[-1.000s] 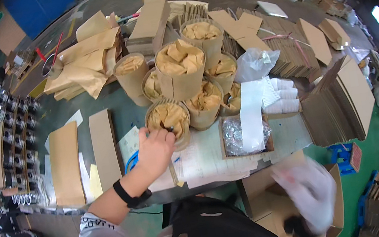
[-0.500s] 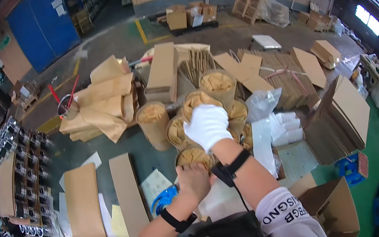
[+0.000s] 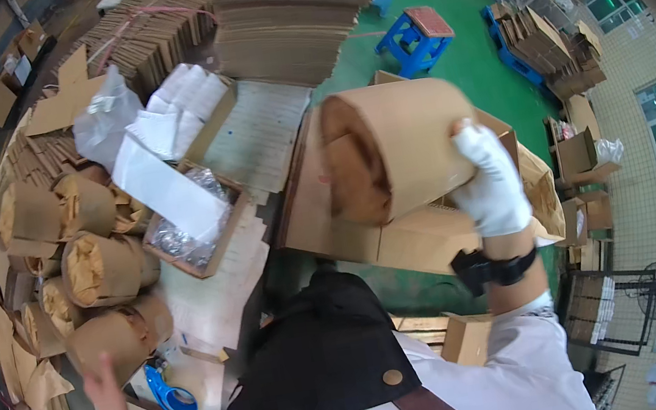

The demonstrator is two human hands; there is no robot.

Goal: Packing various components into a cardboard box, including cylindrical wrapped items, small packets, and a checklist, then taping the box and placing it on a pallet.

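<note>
My right hand [image 3: 493,183], in a white glove with bare fingertips, grips one end of a brown cardboard cylinder [image 3: 420,139]. The cylinder lies on its side in the air, and crumpled kraft paper shows inside its other end. Beneath it is an open cardboard box [image 3: 331,223], partly hidden by the cylinder. My bare left hand [image 3: 109,392] is on the left with its fingers stretched out, somewhat blurred. It is close to another paper-filled cylinder [image 3: 106,347] on the table; whether it touches is unclear. Several similar cylinders [image 3: 102,266] stand clustered behind that one.
A blue tape dispenser [image 3: 171,393] lies near my left forearm. A small carton [image 3: 197,258] holds clear plastic beside white gloves [image 3: 188,107]. Flat cardboard [image 3: 283,27] is stacked at the far table end. A blue stool [image 3: 418,40] stands on the green floor.
My view has swung right, from the table toward the open box. The right hand has moved from the cylinder cluster and now holds a cylinder over the box. My left hand has opened.
</note>
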